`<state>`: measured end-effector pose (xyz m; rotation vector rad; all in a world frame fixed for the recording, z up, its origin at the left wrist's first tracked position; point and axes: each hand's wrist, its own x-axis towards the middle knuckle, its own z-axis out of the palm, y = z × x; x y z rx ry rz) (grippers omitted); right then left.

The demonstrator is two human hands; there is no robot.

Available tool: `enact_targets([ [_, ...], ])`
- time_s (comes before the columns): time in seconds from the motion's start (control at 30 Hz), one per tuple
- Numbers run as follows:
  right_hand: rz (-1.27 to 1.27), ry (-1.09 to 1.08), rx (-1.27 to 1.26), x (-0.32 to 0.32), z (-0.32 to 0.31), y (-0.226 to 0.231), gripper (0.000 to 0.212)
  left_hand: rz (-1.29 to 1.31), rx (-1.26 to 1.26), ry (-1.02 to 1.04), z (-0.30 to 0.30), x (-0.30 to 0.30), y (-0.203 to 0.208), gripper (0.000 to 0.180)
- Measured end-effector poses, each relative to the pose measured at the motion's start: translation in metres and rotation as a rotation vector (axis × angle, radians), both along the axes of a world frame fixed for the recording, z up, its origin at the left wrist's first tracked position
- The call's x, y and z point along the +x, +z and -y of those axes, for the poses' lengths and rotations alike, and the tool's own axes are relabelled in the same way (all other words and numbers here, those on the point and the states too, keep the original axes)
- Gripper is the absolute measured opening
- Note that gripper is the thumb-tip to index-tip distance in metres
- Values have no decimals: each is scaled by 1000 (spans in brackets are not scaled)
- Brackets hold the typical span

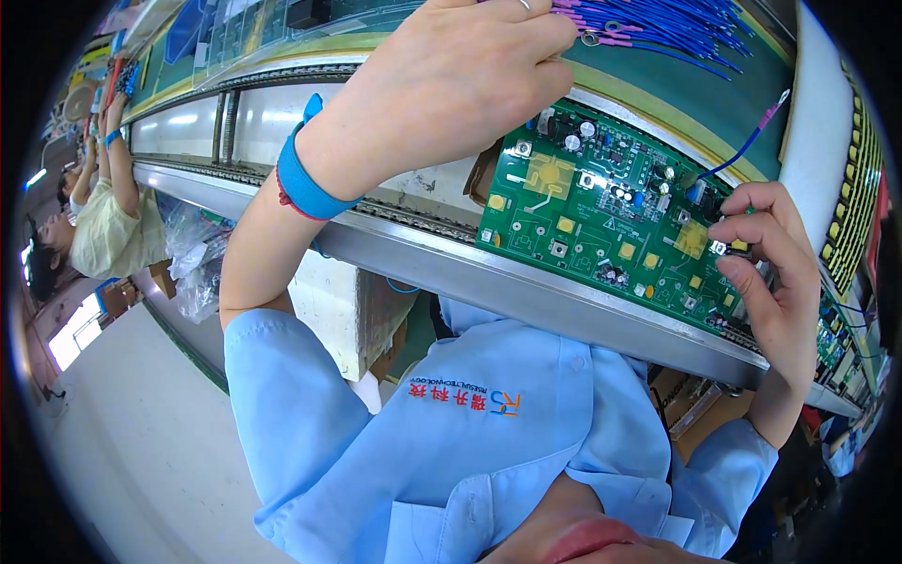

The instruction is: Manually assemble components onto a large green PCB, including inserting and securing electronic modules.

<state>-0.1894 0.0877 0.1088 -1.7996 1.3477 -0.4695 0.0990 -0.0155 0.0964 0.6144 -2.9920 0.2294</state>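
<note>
A green circuit board [587, 246] with yellow patches, metal terminals and small parts lies across the metal rails. My right hand [778, 252] grips the board's right end, its thumb and fingers curled around a small metal terminal there. One blue wire [747, 148] rises from the board's far right part, its ring-ended tip free in the air. My left hand [465, 80], with a blue wristband [305, 179], reaches over the board's far left corner to a heap of blue wires [658, 26] with pink sleeves and ring ends. Its fingers are curled; the frame's top edge and the hand itself hide their tips.
The long metal rail [413, 254] runs in front of me, with a green work surface [639, 85] behind it. Clear plastic trays [249, 33] stand at the far left. A yellow-and-black row of panels [850, 179] is at right. Another person [113, 221] works farther left.
</note>
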Motion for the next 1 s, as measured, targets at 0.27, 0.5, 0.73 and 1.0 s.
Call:
enact_targets([
  [0.27, 31, 84, -100, 5, 5, -2, 24, 12, -71, -84, -5, -7, 4, 10],
  [0.5, -209, 144, -389, 46, 18, -16, 37, -540, -358, -319, 26, -15, -9, 17],
  [0.73, -295, 208, -538, 62, 26, -27, 52, -340, 86, 212, -8, 14, 47, 28],
  [1.0, -388, 230, -457, 68, 30, -22, 57, -1071, 80, -172, 23, 10, -23, 27],
])
